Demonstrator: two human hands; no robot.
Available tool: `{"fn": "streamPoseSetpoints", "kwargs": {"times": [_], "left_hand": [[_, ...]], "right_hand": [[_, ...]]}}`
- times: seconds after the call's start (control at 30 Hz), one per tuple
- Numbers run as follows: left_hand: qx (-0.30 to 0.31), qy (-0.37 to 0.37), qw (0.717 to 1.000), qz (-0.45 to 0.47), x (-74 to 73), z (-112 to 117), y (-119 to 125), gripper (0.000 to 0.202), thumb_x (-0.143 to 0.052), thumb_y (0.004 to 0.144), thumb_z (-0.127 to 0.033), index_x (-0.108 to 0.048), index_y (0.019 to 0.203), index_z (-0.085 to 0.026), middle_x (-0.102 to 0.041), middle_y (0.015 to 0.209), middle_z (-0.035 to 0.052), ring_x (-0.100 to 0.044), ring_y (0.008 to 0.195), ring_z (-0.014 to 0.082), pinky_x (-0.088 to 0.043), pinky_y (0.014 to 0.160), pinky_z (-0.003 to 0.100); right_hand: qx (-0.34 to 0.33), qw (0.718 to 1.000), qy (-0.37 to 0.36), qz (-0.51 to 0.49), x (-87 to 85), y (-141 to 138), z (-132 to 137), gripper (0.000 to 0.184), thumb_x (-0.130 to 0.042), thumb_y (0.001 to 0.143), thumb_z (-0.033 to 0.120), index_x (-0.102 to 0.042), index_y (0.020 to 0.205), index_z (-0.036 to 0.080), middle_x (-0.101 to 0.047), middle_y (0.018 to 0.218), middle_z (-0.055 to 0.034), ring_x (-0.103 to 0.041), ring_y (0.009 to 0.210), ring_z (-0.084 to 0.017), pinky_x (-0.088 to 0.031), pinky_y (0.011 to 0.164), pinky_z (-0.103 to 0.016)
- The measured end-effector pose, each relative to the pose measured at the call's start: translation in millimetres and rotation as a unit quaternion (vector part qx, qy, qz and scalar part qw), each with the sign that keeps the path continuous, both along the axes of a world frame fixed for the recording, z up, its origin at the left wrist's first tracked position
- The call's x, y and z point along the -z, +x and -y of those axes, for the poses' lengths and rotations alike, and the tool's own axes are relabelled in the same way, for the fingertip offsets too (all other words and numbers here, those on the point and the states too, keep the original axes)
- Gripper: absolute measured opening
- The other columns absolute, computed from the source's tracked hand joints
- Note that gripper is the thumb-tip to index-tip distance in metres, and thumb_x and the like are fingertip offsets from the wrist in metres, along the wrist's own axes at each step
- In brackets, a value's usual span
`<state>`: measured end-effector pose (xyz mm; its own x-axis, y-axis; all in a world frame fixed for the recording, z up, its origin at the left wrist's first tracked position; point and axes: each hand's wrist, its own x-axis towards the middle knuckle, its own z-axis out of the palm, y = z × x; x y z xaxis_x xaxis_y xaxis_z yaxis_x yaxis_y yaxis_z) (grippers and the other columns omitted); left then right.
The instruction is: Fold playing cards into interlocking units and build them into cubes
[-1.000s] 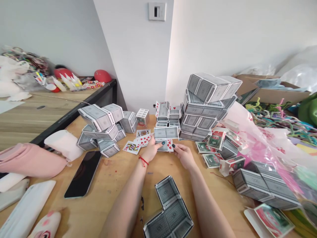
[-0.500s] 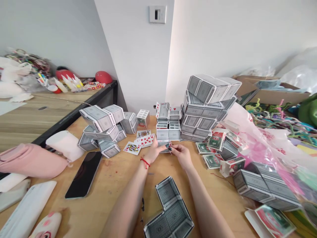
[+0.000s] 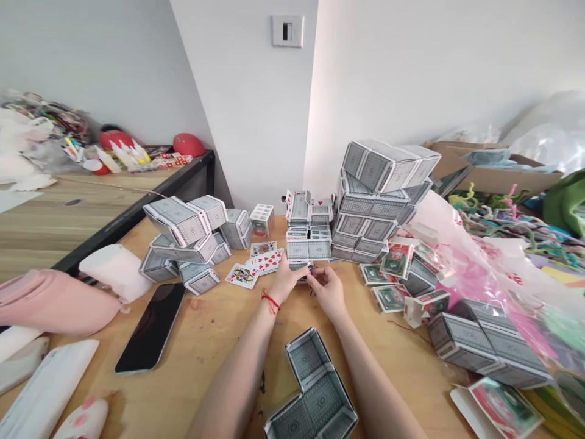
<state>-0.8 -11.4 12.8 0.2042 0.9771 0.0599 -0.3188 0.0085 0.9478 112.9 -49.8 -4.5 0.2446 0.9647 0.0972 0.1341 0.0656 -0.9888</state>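
Note:
In the head view, my left hand (image 3: 286, 279) and my right hand (image 3: 328, 289) meet at mid-table. Between them is a grey-backed playing card (image 3: 298, 267), mostly covered by the fingers. My left hand grips its left side with the thumb across it, and my right fingers pinch its near right corner. Just beyond stands a block folded from cards (image 3: 301, 250), with open card boxes behind it. Left of my left hand lie loose face-up cards (image 3: 267, 261). An L-shaped open tray of folded cards (image 3: 315, 390) rests between my forearms.
Stacked card blocks stand at left (image 3: 183, 228) and right (image 3: 370, 201). A black phone (image 3: 150, 329) and a pink pouch (image 3: 55, 302) lie at left. Green-and-red card packs (image 3: 397, 261), another grey block (image 3: 487, 344) and plastic bags (image 3: 484, 244) crowd the right side.
My right hand has shifted slightly, its fingers curling closer to my left thumb. Less of the card's grey back shows between the hands. The whole view has shifted slightly.

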Motion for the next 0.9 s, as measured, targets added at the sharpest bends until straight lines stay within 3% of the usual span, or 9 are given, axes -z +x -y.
{"fn": "streamPoseSetpoints", "kwargs": {"times": [0.17,0.33,0.53,0.73,0.9], "left_hand": [[-0.026,-0.01,0.997,0.066,-2.9,0,0,0.046,-0.063,0.063,-0.016,-0.046,0.105,-0.016,-0.065,0.091,0.0054,-0.061,0.086,0.0185,-0.046,0.08,0.035],[-0.023,-0.023,0.995,0.096,-4.9,2,2,0.044,-0.064,0.061,-0.015,-0.047,0.102,-0.016,-0.065,0.09,0.0049,-0.062,0.08,0.0178,-0.047,0.075,0.034],[-0.01,-0.068,0.989,0.128,-4.9,1,2,0.039,-0.062,0.061,-0.015,-0.05,0.098,-0.015,-0.065,0.089,0.0053,-0.063,0.076,0.0174,-0.048,0.069,0.031],[0.004,-0.095,0.986,0.138,-3.7,-2,-2,0.036,-0.06,0.06,-0.015,-0.052,0.095,-0.015,-0.066,0.084,0.0039,-0.063,0.071,0.0165,-0.048,0.065,0.028],[0.025,-0.097,0.987,0.128,-4.2,-1,-3,0.033,-0.059,0.061,-0.015,-0.053,0.094,-0.015,-0.066,0.082,0.0034,-0.062,0.067,0.0151,-0.048,0.061,0.027]], "right_hand": [[0.019,0.995,0.031,0.09,-1.8,-8,4,0.024,-0.06,0.068,0.037,-0.056,0.081,0.018,-0.063,0.074,-0.0042,-0.054,0.056,-0.014,-0.043,0.052,-0.025],[-0.052,0.993,0.0,0.103,5.3,-5,2,0.02,-0.053,0.071,0.033,-0.058,0.083,0.017,-0.06,0.064,-0.0012,-0.053,0.054,-0.014,-0.042,0.051,-0.025],[-0.165,0.986,-0.013,-0.027,8.5,1,-1,0.023,-0.052,0.07,0.023,-0.056,0.092,0.017,-0.06,0.069,-0.0006,-0.055,0.056,-0.014,-0.045,0.053,-0.025],[-0.199,0.972,-0.023,-0.123,-1.5,3,1,0.027,-0.06,0.069,0.024,-0.059,0.095,0.016,-0.064,0.08,-0.0035,-0.059,0.065,-0.015,-0.048,0.06,-0.027],[-0.274,0.929,-0.057,-0.244,-12.1,9,6,0.033,-0.064,0.07,0.033,-0.062,0.098,0.015,-0.063,0.102,-0.0091,-0.061,0.088,-0.022,-0.05,0.072,-0.035]]}}
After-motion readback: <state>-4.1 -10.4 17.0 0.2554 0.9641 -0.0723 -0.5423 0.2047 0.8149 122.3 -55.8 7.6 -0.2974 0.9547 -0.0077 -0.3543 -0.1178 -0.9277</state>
